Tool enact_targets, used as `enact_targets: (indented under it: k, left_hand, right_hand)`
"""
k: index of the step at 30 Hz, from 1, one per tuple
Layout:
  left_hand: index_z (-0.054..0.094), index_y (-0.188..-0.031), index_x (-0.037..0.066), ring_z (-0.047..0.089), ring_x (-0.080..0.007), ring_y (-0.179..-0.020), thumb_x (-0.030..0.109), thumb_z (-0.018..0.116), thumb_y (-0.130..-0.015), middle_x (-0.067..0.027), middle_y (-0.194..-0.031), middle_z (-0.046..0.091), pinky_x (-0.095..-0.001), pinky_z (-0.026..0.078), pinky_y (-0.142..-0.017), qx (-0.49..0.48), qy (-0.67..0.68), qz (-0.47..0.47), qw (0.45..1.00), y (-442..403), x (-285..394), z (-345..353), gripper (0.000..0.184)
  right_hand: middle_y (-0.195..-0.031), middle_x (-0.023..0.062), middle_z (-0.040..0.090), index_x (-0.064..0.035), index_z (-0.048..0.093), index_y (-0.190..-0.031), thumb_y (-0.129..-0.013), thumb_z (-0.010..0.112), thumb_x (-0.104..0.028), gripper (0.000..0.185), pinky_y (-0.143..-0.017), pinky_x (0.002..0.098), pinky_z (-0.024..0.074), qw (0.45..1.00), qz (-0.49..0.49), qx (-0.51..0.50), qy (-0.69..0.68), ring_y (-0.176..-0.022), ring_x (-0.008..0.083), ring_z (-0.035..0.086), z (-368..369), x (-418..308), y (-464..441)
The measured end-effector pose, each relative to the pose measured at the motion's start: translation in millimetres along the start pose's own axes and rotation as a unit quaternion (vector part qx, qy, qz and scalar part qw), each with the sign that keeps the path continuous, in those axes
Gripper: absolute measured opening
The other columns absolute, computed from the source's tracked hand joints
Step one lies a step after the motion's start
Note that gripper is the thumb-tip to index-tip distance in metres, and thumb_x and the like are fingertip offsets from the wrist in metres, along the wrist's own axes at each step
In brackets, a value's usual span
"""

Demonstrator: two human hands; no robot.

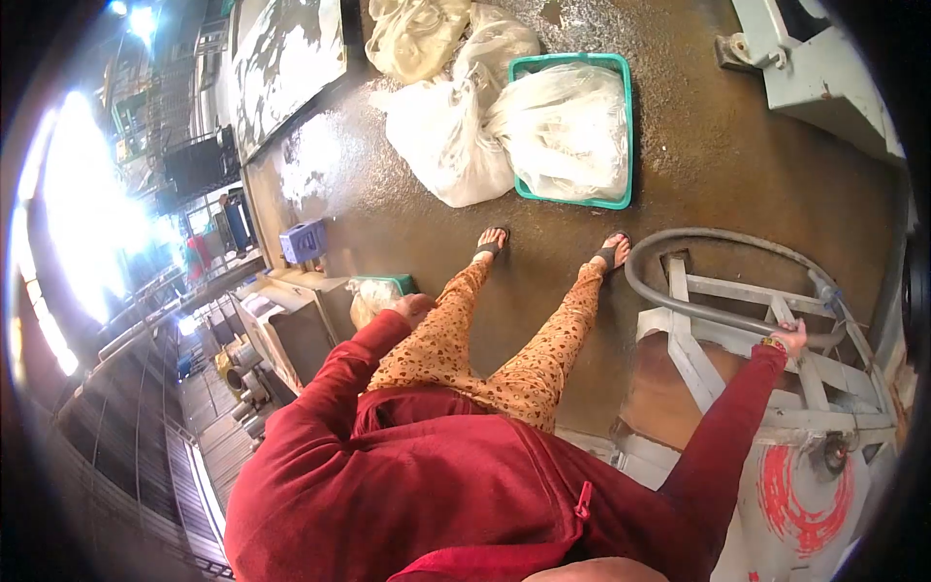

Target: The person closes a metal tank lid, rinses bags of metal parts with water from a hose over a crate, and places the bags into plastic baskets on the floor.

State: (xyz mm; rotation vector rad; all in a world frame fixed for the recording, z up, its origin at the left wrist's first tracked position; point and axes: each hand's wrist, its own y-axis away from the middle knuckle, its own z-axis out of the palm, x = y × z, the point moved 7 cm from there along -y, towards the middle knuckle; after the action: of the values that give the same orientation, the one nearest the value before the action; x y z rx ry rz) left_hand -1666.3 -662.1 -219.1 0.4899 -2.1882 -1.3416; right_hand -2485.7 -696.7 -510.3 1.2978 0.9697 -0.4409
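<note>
My right hand (791, 339) reaches out to the right, at the pale metal frame (708, 287) and close to a thick grey hose (698, 308) that loops over it. Whether its fingers grip the frame or the hose cannot be made out. My left hand (415, 307) hangs near my left thigh, its fingers curled and small in view; nothing can be made out in it. Beyond my feet lies a green crate (629, 136) holding a white translucent bag (572, 131). Another full white bag (448, 141) rests against it on the wet floor.
More bags (417, 37) lie at the top. A blue-violet crate (304, 242) and a small green basket (402, 283) stand at the left, near a metal machine (291, 325). Grey metal equipment (824, 82) is at the upper right. The brown floor (543, 262) looks wet.
</note>
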Motion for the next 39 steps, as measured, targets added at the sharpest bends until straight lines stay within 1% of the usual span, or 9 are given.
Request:
enact_targets:
  k: [5, 8, 14, 17, 18, 24, 28, 38, 39]
  left_hand:
    - [0.057, -0.089, 0.011, 0.056, -0.0231, -0.076, 0.016, 0.048, -0.072, -0.0097, -0.082, 0.058, -0.0313, 0.045, -0.068, -0.004, -0.035, 0.107, 0.994, -1.8, 8.7, 35.3, 0.019]
    - [0.057, -0.089, 0.013, 0.056, -0.0229, -0.075, 0.018, 0.046, -0.076, -0.0091, -0.08, 0.058, -0.0316, 0.045, -0.067, 0.029, -0.032, 0.037, 0.998, 15.4, 44.6, 17.3, 0.018]
    - [0.057, -0.088, 0.015, 0.057, -0.0208, -0.072, 0.015, 0.048, -0.075, -0.0078, -0.078, 0.059, -0.0304, 0.045, -0.066, 0.064, -0.007, 0.038, 0.997, 23.9, 40.9, 14.4, 0.016]
    - [0.056, -0.091, 0.013, 0.058, -0.0186, -0.073, 0.011, 0.049, -0.073, -0.0072, -0.079, 0.06, -0.0285, 0.045, -0.067, 0.028, 0.079, 0.035, 0.996, 18.4, 18.1, 31.4, 0.019]
    - [0.056, -0.091, 0.012, 0.058, -0.018, -0.074, 0.01, 0.05, -0.073, -0.0074, -0.08, 0.06, -0.028, 0.045, -0.067, 0.036, 0.098, 0.032, 0.994, 17.5, 14.5, 33.6, 0.019]
    - [0.05, -0.098, 0.007, 0.057, -0.0204, -0.078, 0.011, 0.054, -0.068, -0.0099, -0.086, 0.059, -0.028, 0.044, -0.072, 0.211, 0.319, 0.074, 0.921, -29.5, -34.8, 0.7, 0.03]
    - [0.047, -0.1, 0.002, 0.046, -0.0266, -0.099, 0.015, 0.058, -0.064, -0.017, -0.103, 0.05, -0.0319, 0.037, -0.083, 0.268, 0.106, 0.008, 0.957, -126.3, -38.2, -50.0, 0.039]
    - [0.019, -0.122, -0.002, 0.024, -0.0331, -0.115, 0.004, 0.035, -0.075, -0.0171, -0.128, 0.019, -0.0385, 0.024, -0.094, 0.323, 0.186, 0.014, 0.928, -524.9, -67.7, -76.4, 0.051]
    - [0.016, -0.123, -0.004, 0.023, -0.0329, -0.116, 0.005, 0.037, -0.074, -0.0186, -0.128, 0.019, -0.038, 0.022, -0.095, 0.373, -0.165, 0.032, 0.912, -577.6, -72.3, -66.0, 0.054]
  right_hand:
    - [-0.049, 0.0037, 0.039, 0.0061, 0.053, -0.067, -0.072, 0.051, -0.012, 0.019, -0.042, 0.0262, 0.0349, 0.932, -0.267, 0.073, 0.232, -0.04, 0.0135, 0.036, 69.4, -102.6, 110.0]
    - [-0.047, 0.0054, 0.044, 0.0029, 0.051, -0.064, -0.065, 0.057, -0.009, 0.013, -0.047, 0.0297, 0.0353, 0.968, -0.19, 0.132, 0.095, -0.042, 0.0148, 0.039, 106.2, -135.6, 218.8]
    - [-0.067, 0.0089, 0.049, -0.0023, 0.041, -0.096, -0.065, 0.06, -0.025, 0.043, -0.054, 0.0284, 0.0382, 0.934, -0.037, -0.347, -0.079, -0.053, 0.016, 0.045, 166.2, -168.6, 422.4]
    - [-0.067, 0.0054, 0.047, -0.0057, 0.036, -0.106, -0.066, 0.06, -0.031, 0.053, -0.051, 0.0232, 0.0376, 0.923, 0.007, -0.364, -0.125, -0.052, 0.0116, 0.043, 177.7, -196.0, 427.0]
    - [-0.054, -0.0009, 0.038, -0.0076, 0.041, -0.103, -0.073, 0.055, -0.031, 0.041, -0.04, 0.0184, 0.0319, 0.834, 0.085, -0.515, -0.177, -0.043, 0.006, 0.034, 205.7, -197.0, 420.7]
    - [-0.04, -0.0052, 0.022, -0.0111, 0.047, -0.082, -0.081, 0.042, -0.018, 0.008, -0.03, 0.0204, 0.0177, 0.825, 0.312, -0.471, 0.012, -0.03, 0.0047, 0.018, 235.0, -56.5, 481.5]
    - [-0.039, -0.0047, 0.024, -0.0132, 0.046, -0.084, -0.079, 0.045, -0.018, 0.006, -0.03, 0.0227, 0.0199, 0.788, 0.362, -0.478, 0.137, -0.03, 0.0076, 0.022, 237.7, 22.0, 536.1]
    - [-0.049, 0.0028, 0.041, -0.0049, 0.044, -0.068, -0.063, 0.058, -0.01, 0.016, -0.038, 0.0226, 0.0271, 0.801, 0.413, -0.275, 0.335, -0.039, 0.0102, 0.036, 191.0, 158.4, 545.5]
    - [-0.05, 0.0037, 0.042, -0.0041, 0.044, -0.068, -0.062, 0.059, -0.008, 0.017, -0.039, 0.0236, 0.0292, 0.803, 0.434, -0.265, 0.309, -0.04, 0.0116, 0.038, 181.5, 170.5, 541.2]
